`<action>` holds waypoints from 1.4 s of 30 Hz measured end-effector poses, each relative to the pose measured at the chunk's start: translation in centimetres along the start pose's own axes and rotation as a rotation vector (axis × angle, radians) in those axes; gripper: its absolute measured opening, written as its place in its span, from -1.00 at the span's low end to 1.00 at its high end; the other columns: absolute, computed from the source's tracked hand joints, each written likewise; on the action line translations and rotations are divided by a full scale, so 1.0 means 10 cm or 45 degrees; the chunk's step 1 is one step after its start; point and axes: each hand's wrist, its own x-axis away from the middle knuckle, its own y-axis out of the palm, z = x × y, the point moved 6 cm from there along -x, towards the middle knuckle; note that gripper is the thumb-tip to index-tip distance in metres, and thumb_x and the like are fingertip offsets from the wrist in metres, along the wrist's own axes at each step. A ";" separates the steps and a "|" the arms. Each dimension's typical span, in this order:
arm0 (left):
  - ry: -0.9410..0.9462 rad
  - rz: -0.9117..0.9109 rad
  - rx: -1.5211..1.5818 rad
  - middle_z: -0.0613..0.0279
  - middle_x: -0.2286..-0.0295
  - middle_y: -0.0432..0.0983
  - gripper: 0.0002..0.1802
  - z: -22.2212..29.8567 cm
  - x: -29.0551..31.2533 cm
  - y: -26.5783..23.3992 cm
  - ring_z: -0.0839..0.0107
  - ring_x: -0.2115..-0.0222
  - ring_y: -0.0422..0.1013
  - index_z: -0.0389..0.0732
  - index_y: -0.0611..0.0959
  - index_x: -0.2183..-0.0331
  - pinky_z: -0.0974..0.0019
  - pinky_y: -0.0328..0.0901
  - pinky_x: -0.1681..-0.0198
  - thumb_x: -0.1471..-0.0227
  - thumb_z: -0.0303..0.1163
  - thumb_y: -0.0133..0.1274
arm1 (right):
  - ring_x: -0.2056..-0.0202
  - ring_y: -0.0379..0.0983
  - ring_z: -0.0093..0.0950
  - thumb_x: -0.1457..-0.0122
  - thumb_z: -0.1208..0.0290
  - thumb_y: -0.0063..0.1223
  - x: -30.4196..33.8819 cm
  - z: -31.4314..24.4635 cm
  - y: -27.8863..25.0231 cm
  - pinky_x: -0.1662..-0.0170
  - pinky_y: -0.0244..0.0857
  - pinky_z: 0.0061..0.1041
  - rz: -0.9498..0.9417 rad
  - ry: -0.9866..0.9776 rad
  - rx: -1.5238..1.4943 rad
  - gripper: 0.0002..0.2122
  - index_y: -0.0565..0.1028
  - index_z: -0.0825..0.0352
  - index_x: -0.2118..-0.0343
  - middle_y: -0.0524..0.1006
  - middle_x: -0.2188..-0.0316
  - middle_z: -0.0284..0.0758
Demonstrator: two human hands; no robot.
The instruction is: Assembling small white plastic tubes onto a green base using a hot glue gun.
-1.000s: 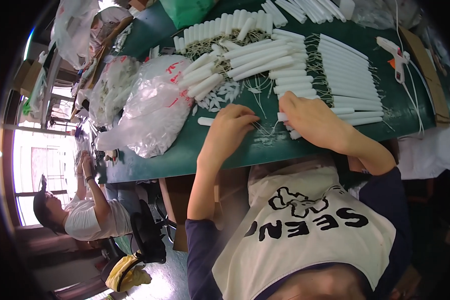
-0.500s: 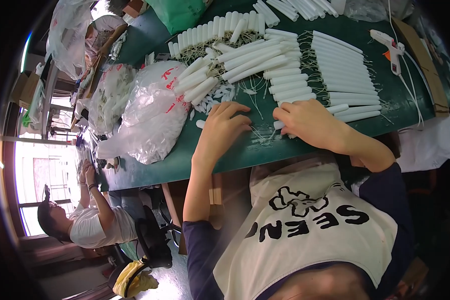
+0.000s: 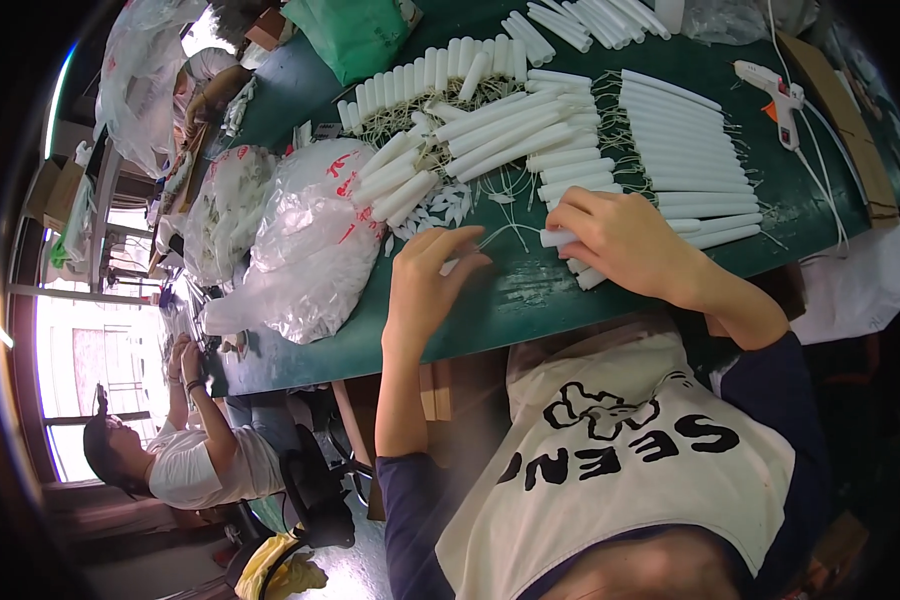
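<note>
My right hand [image 3: 620, 245] grips a short white tube [image 3: 556, 238] by its end, fingers closed round it. From that tube a thin white cord [image 3: 510, 228] arcs across to my left hand [image 3: 428, 285]. Between the curled fingers and thumb of my left hand shows a small white piece [image 3: 449, 267]; most of it is hidden. Beyond my hands, long white tubes [image 3: 510, 140] lie heaped, with small white leaf-shaped pieces [image 3: 440, 207] beside them. A row of white tubes [image 3: 685, 140] with thin wire ends lies beyond my right hand.
Clear plastic bags [image 3: 310, 240] fill the table left of my hands. A white glue gun [image 3: 778, 100] with its cable lies at the far right, near a cardboard strip [image 3: 850, 130]. A green bag [image 3: 350, 35] stands at the back. Another person [image 3: 200, 455] sits at the left.
My left hand has turned and drawn slightly nearer, its fingers closing. My right hand has lifted the tube end a little, and the cord between my hands now arches up.
</note>
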 end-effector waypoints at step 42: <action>-0.031 0.406 0.316 0.20 0.47 0.56 -0.83 0.01 0.10 0.08 0.34 0.46 0.45 -0.26 0.67 0.42 0.38 0.31 0.38 0.20 -0.64 0.18 | 0.37 0.45 -0.32 -0.01 0.45 0.12 -0.23 0.03 0.10 0.33 0.33 -0.41 0.078 -0.140 -0.070 -0.84 0.46 0.33 0.34 0.48 0.39 -0.30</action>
